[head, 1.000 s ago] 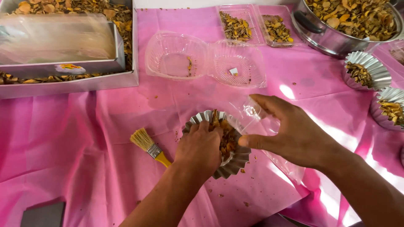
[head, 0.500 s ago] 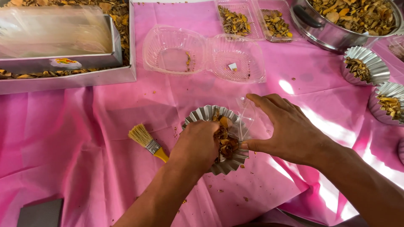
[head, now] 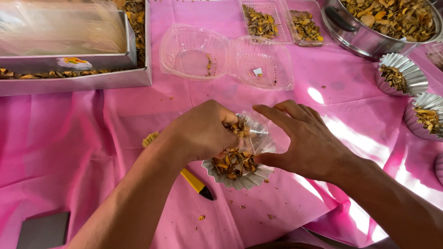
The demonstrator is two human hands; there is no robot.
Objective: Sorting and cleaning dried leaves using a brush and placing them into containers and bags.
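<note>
A silver fluted cup (head: 244, 180) full of dried orange-brown pieces (head: 230, 163) sits on the pink cloth in the middle. My left hand (head: 203, 131) is closed around a pinch of these pieces, fingertips at the mouth of a small clear plastic bag (head: 257, 136). My right hand (head: 302, 140) holds that bag by its edge just above the cup, thumb below and fingers spread over the top. Some pieces show inside the bag.
A brush with pale bristles (head: 150, 138) and yellow handle (head: 196, 183) lies under my left forearm. Behind are an open clear clamshell (head: 221, 57), two small filled trays (head: 260, 20), a metal pot (head: 350, 39), two filled fluted cups (head: 399, 74) at right, and a grey box (head: 78, 80) at left.
My left hand has risen from the cup with a pinch of pieces to the bag's mouth. My right hand has tilted the bag toward it.
</note>
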